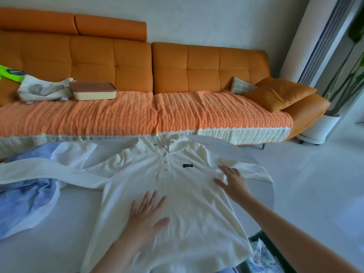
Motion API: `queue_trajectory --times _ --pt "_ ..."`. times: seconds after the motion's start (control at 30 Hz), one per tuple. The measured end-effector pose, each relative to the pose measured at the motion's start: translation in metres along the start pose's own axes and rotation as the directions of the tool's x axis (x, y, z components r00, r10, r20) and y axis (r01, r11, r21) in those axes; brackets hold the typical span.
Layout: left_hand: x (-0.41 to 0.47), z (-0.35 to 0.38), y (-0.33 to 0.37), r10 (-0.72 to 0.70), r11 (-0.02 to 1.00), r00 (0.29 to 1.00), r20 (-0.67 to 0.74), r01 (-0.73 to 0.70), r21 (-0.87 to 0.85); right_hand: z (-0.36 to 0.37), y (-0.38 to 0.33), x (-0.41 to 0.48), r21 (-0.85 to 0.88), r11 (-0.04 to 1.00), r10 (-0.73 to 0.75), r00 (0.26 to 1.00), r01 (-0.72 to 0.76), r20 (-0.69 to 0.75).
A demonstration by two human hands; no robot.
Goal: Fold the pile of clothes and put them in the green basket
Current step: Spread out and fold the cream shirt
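1 long orange sofa [177,66] fills the far side of the room. In front of it, a white table [78,213] carries 1 cream long-sleeved shirt [187,194]. The shirt is spread flat, front up, with its collar toward the sofa and its hem toward the person, so its long axis runs straight away from them. A crumpled blue pile [23,203] lies at the table's left, partly under the left sleeve [49,172]. The green basket [272,250] sits low at the right, with patterned cloth inside.

Both hands lie flat, fingers spread, holding nothing. The left hand [146,215] is on the shirt's lower middle and the right hand [233,182] is by the right armpit. The right sleeve [254,172] stretches sideways just beyond the right hand, so that hand seems best placed to fold it inward.
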State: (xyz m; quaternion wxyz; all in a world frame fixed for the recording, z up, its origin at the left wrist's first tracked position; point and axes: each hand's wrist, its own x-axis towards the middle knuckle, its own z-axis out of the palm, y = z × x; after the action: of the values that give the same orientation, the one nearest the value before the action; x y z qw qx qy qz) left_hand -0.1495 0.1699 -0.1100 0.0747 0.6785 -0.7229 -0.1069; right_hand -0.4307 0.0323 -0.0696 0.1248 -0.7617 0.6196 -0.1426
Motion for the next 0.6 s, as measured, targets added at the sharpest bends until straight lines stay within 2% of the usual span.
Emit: queue_trajectory --times 0.07,0.13,0.2,0.27,0.3,0.33,0.37,0.4,0.47,0.53,0.6 --pt "0.002 0.018 -0.016 -0.008 0.993 0.996 -0.084 0.018 0.113 0.013 -0.001 0.005 -0.115 0.984 -0.109 0.970 0.137 0.218" --pt "-0.001 0.019 -0.023 -0.017 0.993 0.999 -0.050 0.023 0.117 0.022 0.013 0.009 -0.188 0.972 -0.083 0.951 0.144 0.299" --pt "0.006 0.012 -0.027 -0.010 0.989 0.998 -0.054 0.017 0.145 0.024 0.020 0.013 -0.230 0.966 -0.049 0.957 0.118 0.287" --pt "0.021 -0.012 -0.023 -0.019 0.997 0.998 -0.053 0.015 -0.070 0.023 0.013 0.018 -0.262 0.954 -0.066 0.953 0.148 0.296" --pt "0.033 -0.023 -0.024 -0.064 0.983 0.988 -0.138 0.038 -0.182 0.020 0.005 0.024 -0.225 0.963 -0.077 0.953 0.147 0.292" --pt "0.046 -0.036 -0.023 -0.112 0.974 0.962 -0.247 0.057 -0.219 0.017 -0.003 0.033 -0.147 0.981 -0.086 0.963 0.126 0.256" --pt "0.062 -0.048 -0.023 -0.114 0.981 0.928 -0.354 0.049 -0.187 0.016 -0.010 0.043 -0.051 0.993 -0.091 0.974 0.103 0.205" --pt "0.079 -0.054 -0.027 -0.078 0.992 0.913 -0.401 0.031 -0.123 0.016 -0.017 0.053 0.012 0.994 -0.112 0.978 0.112 0.175" --pt "0.115 -0.061 -0.037 -0.039 0.999 0.946 -0.323 0.038 -0.011 0.019 -0.035 0.075 0.035 0.988 -0.157 0.966 0.153 0.206" --pt "0.152 -0.058 -0.057 -0.148 0.985 0.979 -0.143 0.158 0.062 0.029 -0.045 0.098 0.025 0.982 -0.186 0.952 0.185 0.244" --pt "0.173 -0.047 -0.083 -0.250 0.961 0.967 -0.047 0.254 0.107 0.040 -0.047 0.120 -0.017 0.978 -0.196 0.941 0.208 0.276"
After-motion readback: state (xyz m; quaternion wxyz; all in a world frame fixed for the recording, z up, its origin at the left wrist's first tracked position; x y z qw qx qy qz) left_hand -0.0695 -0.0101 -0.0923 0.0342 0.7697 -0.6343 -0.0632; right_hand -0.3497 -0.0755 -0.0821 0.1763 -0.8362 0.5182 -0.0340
